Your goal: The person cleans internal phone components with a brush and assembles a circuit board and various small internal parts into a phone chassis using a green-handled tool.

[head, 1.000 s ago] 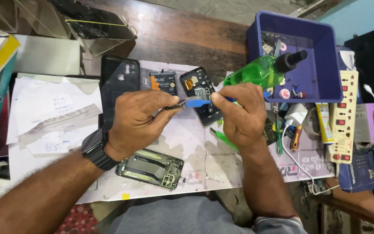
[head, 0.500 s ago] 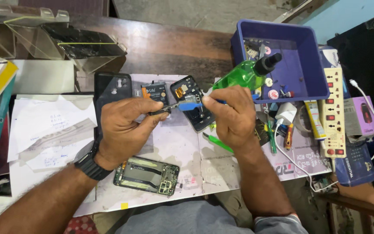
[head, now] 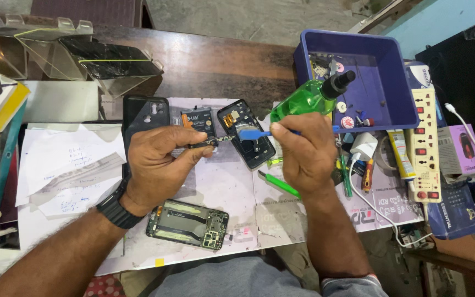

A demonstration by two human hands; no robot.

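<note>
Both hands drawn slightly apart since earlier: left hand [head: 158, 159] pinching thin metal tweezers [head: 211, 142], right hand [head: 306, 154] clamped on flat blue plastic pry tool [head: 251, 133] over opened black phone [head: 247, 133]

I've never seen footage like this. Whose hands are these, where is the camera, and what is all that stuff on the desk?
The camera sits on a person's head and looks down, so both hands are that person's own. The left hand, with a black watch at the wrist, pinches a thin metal tool. The right hand holds a blue plastic pry tool. The two tips meet above an opened phone lying on the work mat. Nearer the person lies a phone frame with green circuit boards. A black back cover lies at the far left of the mat. To the right are a green bottle, a blue tray of small parts and a white power strip.
</note>
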